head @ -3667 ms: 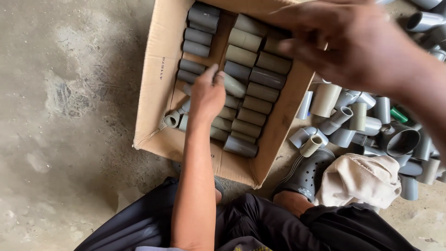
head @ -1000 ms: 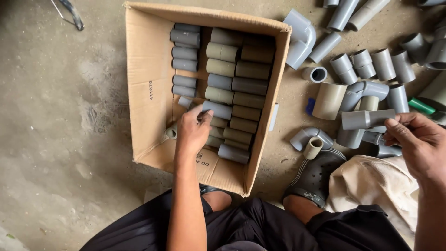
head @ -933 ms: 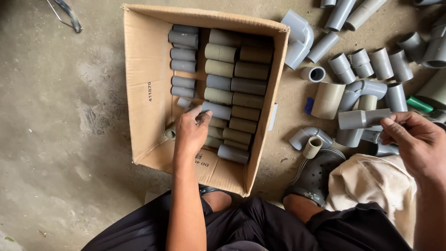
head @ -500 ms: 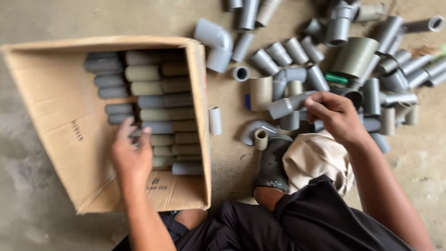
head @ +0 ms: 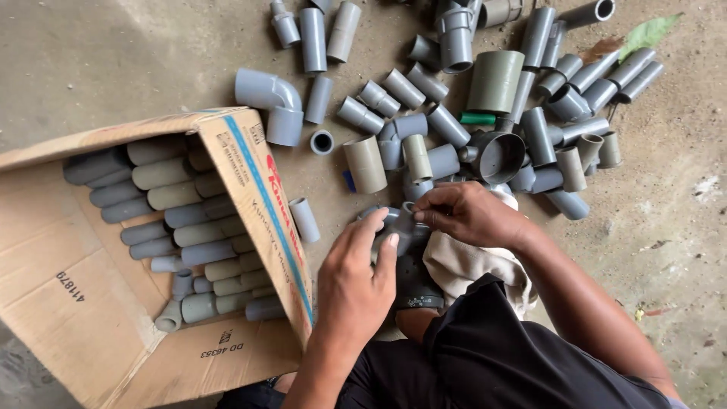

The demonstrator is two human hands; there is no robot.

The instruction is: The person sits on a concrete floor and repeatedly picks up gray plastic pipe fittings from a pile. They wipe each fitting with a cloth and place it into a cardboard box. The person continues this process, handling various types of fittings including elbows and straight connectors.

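Note:
Both hands meet over a grey pipe fitting (head: 399, 221) just above my knee. My left hand (head: 356, 276) cups it from below with the fingers curled round its side. My right hand (head: 463, 214) pinches its top edge with thumb and fingers. The fitting is mostly hidden between the two hands. To the left stands an open cardboard box (head: 257, 189) holding rows of grey and olive pipe pieces (head: 174, 220) laid side by side.
Several loose grey pipe couplings and elbows (head: 469, 113) lie scattered on the concrete floor ahead, with one large elbow (head: 271, 98) near the box corner. A short grey tube (head: 304, 220) lies beside the box. A beige cloth (head: 469, 265) rests on my lap.
My left hand has left the box and come to the right. My right hand drew back from the pile with a fitting, and both hands now hold it. The view shifted right.

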